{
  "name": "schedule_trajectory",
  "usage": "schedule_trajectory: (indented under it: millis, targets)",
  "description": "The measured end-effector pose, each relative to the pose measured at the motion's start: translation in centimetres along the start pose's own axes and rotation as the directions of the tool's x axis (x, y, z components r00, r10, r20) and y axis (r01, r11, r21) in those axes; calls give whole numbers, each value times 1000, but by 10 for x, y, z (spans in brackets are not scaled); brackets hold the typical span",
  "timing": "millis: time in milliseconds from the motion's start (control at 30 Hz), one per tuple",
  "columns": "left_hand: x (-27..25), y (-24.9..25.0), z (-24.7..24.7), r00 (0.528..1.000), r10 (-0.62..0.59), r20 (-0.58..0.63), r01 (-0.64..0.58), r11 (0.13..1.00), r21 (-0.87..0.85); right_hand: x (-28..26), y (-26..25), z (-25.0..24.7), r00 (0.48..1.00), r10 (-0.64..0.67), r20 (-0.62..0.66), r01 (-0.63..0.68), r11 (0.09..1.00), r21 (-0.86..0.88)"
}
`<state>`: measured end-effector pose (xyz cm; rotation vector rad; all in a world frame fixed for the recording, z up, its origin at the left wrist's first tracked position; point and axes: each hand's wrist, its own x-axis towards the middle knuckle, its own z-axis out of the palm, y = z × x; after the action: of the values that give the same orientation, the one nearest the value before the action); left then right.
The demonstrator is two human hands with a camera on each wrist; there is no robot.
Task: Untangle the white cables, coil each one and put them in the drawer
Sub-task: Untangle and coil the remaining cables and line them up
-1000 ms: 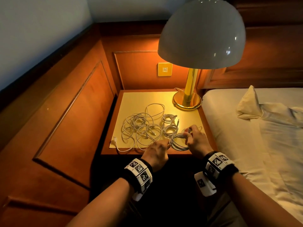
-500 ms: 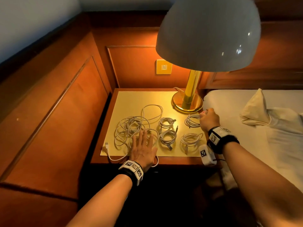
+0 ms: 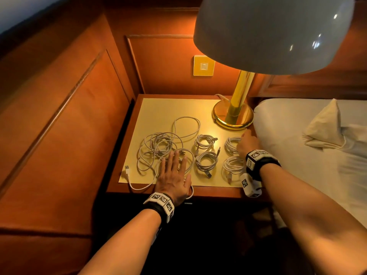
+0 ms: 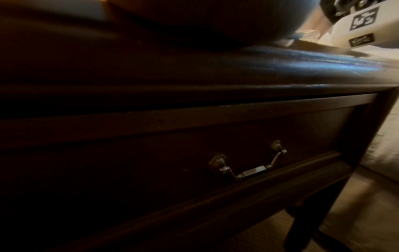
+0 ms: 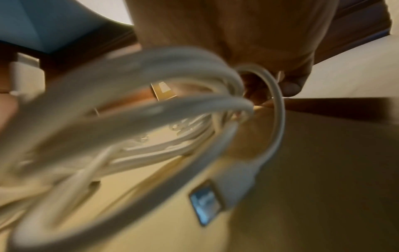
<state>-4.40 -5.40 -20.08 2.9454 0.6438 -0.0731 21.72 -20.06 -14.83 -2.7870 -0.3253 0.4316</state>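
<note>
A loose tangle of white cables (image 3: 158, 145) lies on the left half of the nightstand top (image 3: 168, 108). My left hand (image 3: 174, 167) rests flat on its near side, fingers straight. Right of it lie coiled cables: two in the middle (image 3: 204, 141) (image 3: 206, 162) and one at the front right (image 3: 232, 165). My right hand (image 3: 247, 142) pinches the back right coil (image 3: 231, 144), which fills the right wrist view as blurred loops (image 5: 151, 105) with a USB plug (image 5: 207, 201). The drawer front (image 4: 151, 162) under the top is closed, with its metal handle (image 4: 248, 170) hanging.
A brass lamp base (image 3: 232, 116) stands at the back right corner, and its big white shade (image 3: 274, 32) overhangs the top. The bed (image 3: 297, 155) borders the right side and wood panelling the left. One cable end with a plug (image 3: 127, 168) trails over the front edge.
Both hands worked a coil at the front edge a second ago. My right hand then carried a coil to the back right, and my left hand went flat onto the tangle. Since then both hold still.
</note>
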Motion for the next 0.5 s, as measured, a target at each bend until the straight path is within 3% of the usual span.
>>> schedule_trajectory:
  millis: [100, 300, 400, 500]
  targets:
    - [0, 0, -1, 1000, -1, 13, 1, 1000, 5, -4, 0, 4, 997, -51, -54, 44, 991, -127]
    - [0, 1, -2, 1000, 0, 0, 0, 1000, -3, -17, 5, -2, 990, -77, -121, 52, 980, -191]
    - [-1, 1, -2, 1000, -2, -6, 2, 1000, 7, -19, 8, -4, 980, -174, -94, 147, 958, -247]
    - [-1, 1, -2, 1000, 0, -13, 0, 1000, 6, -22, 7, -2, 944, -331, 1, 305, 868, -391]
